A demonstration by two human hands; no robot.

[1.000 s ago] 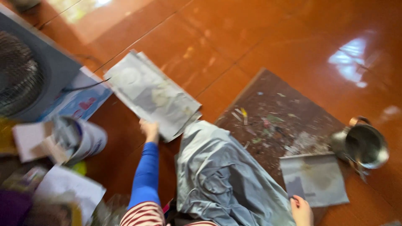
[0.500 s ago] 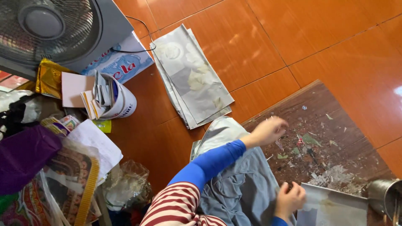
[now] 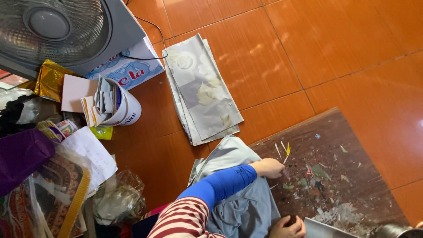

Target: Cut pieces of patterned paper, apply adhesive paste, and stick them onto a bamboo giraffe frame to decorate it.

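A dark wooden board [image 3: 335, 176] littered with paper scraps is being touched by the left hand [image 3: 269, 167], fingers curled together. At the board's near edge, a grey sheet [image 3: 328, 229] is being pinched by the right hand [image 3: 288, 228]. Scraps could be scattered by a careless sweep.

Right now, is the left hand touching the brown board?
Touching. The head view shows the left hand resting on the near edge of the brown board, its fingers lying flat against the surface with no gap.

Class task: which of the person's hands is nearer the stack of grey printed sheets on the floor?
Left. The left hand rests on the board just below the sheets; the right hand lies farther down, at the frame's bottom.
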